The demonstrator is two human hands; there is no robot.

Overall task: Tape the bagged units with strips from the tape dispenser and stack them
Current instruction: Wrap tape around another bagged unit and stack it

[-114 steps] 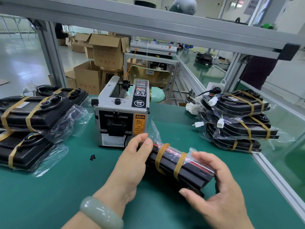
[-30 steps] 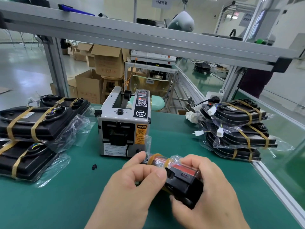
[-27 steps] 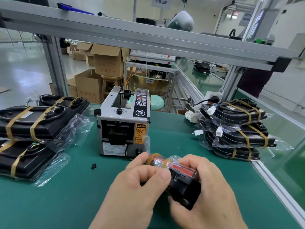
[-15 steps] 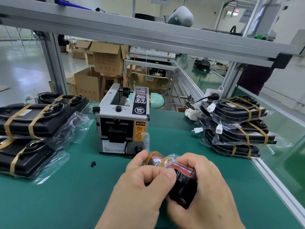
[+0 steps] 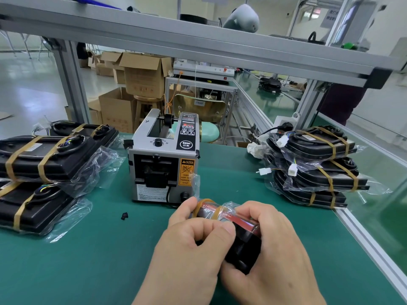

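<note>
1. Head view: the matte green tabletop (image 5: 88, 271) is carrying everything, with an aluminium rail running along its right edge.
2. A stack of flat black plastic units in crinkled clear bags, each bound with tan tape (image 5: 50, 157), is sitting well to the left. A similar taped stack with white connectors hanging out (image 5: 317, 148) is sitting to the far right.
3. The boxy grey metal tape dispenser with an orange caution label (image 5: 164, 155) is standing upright between the stacks, its outlet facing the person.
4. The left hand (image 5: 189, 256) is curling over the near-left side of a bagged black unit with a red strip on its upper face (image 5: 244, 249). The right hand (image 5: 277, 256) is wrapping around its near-right end, so both hands are gripping it.
5. That unit is being held just in front of the dispenser. Its long axis is running from far-left, near the outlet, to near-right.
6. Two tan tape bands (image 5: 198, 205) are already circling its far end, so taping is probably finishing and stacking coming next. The right stack is lying on the right hand's side and the left stack on the left hand's. I cannot tell which one is due to receive it.
7. The slick bag is likely making the grip slippery.
8. A small black scrap (image 5: 124, 215) is lying loose left of the hands.
</note>
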